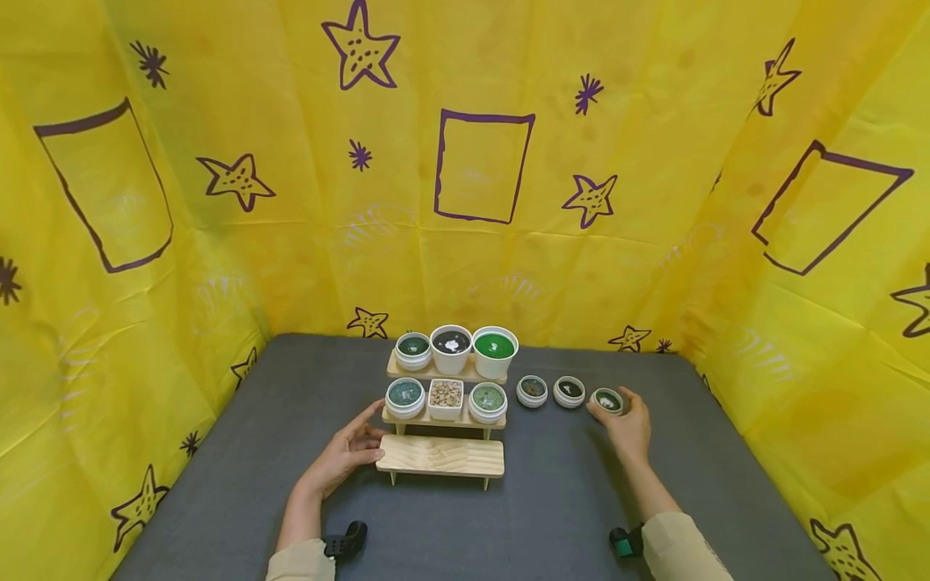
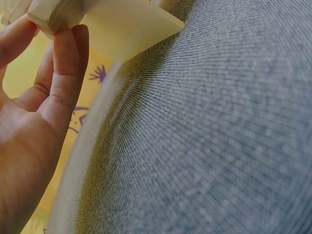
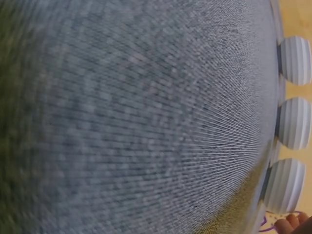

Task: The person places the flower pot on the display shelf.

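A stepped wooden stand (image 1: 440, 456) has its lowest step bare. My left hand (image 1: 345, 452) pinches the left end of the stand between thumb and fingers; the left wrist view shows those fingers (image 2: 66, 73) at the wood's edge. To the right of the stand, three small white ribbed bowls with dark green contents stand in a row on the table. The rightmost bowl (image 1: 607, 401) is gripped by my right hand (image 1: 630, 428), thumb on its left and fingers on its right. Only fingertips of that hand show at the right wrist view's lower corner, beside the nearest bowl (image 3: 285, 186).
On the top step are a small bowl (image 1: 413, 349), a cup with dark contents (image 1: 450, 355) and a cup with bright green contents (image 1: 494, 355). The middle step holds two ribbed bowls around a square dish (image 1: 446, 399) of beige bits. Yellow patterned cloth (image 1: 465, 266) walls the grey table (image 1: 552, 500).
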A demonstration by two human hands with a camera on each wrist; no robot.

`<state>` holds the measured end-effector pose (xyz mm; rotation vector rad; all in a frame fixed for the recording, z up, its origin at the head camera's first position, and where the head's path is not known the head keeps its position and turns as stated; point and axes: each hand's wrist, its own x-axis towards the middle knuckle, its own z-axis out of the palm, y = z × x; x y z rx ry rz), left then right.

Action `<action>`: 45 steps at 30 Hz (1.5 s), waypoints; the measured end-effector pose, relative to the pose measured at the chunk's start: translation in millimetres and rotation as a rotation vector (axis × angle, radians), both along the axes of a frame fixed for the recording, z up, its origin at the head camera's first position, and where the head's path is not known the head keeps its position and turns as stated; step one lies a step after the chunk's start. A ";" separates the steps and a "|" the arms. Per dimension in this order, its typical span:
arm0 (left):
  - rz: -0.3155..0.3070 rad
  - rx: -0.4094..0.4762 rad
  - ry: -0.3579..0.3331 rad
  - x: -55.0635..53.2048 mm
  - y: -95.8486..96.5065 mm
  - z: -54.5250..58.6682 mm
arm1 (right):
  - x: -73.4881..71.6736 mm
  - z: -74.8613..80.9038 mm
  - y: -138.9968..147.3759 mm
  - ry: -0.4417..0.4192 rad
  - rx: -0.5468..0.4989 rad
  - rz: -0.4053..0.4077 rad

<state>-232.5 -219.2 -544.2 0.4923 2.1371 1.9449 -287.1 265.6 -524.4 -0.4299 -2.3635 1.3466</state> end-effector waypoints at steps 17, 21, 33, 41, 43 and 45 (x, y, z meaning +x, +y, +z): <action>0.010 -0.012 -0.010 -1.6 -1.4 -0.7 | -6.0 -6.9 2.5 -0.011 0.012 -0.007; 0.013 -0.012 -0.011 -2.1 -1.8 -0.9 | -9.3 -7.1 3.2 -0.018 0.019 -0.011; 0.027 -0.031 -0.024 -1.8 -0.6 -0.5 | -13.3 -13.8 7.1 -0.057 0.060 0.013; 0.022 -0.026 -0.021 -1.2 -0.9 -2.0 | -14.8 -18.0 7.9 -0.067 -0.013 -0.002; 0.023 -0.026 -0.021 -1.1 -0.9 -1.7 | -15.7 -18.9 8.0 -0.064 0.001 -0.001; 0.024 -0.028 -0.021 -1.1 -0.8 -1.2 | -16.6 -19.8 8.3 -0.063 0.020 0.003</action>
